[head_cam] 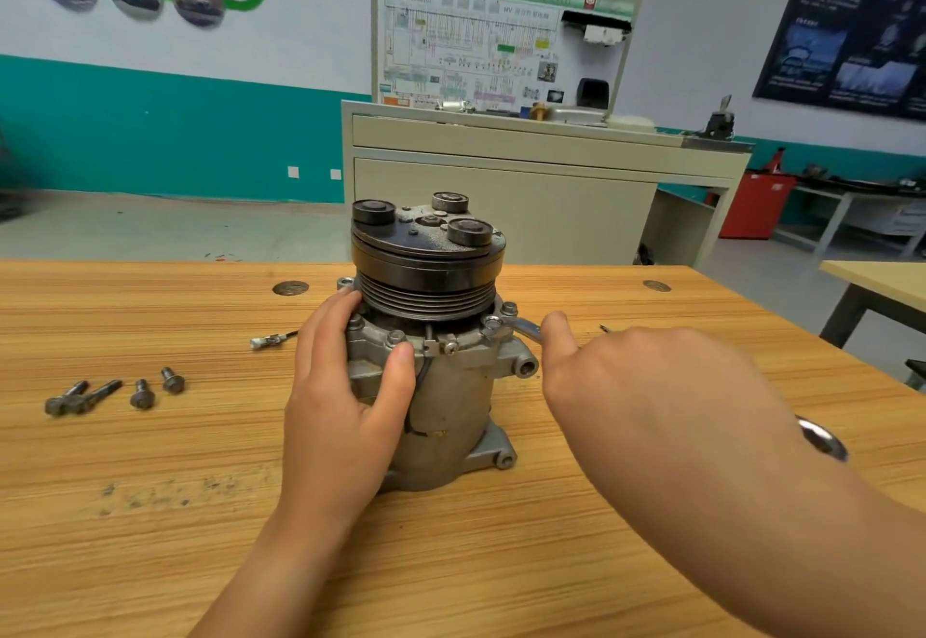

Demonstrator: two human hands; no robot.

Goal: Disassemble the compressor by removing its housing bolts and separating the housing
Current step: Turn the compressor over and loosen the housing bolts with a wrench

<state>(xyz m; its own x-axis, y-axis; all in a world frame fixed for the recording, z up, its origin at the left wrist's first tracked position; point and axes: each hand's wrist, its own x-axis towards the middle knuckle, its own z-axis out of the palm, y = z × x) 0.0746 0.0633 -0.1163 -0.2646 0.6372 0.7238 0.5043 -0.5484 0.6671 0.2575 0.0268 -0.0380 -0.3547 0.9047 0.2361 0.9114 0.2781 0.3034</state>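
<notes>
**Gripping the compressor, wrench on a housing bolt**

Gripping the compressor with my left hand here: thumb across the front of the grey housing, fingers curled round its left side just under the pulley. It stands upright near the middle of the wooden table, pulley end up. My right hand is closed over a wrench, back of the hand to the camera, thumb pointing along the handle (the fingers themselves are hidden beneath it). One end of the wrench sits on a housing bolt at the right of the flange, and the other end, shiny, pokes out by my wrist. More bolt heads are seated round that flange, one just above my left thumb. Over on the left of the table lie four loose bolts, well apart from the compressor: two long ones touching each other, two short ones beside them. A small cable connector lies just beyond my left hand.
</notes>
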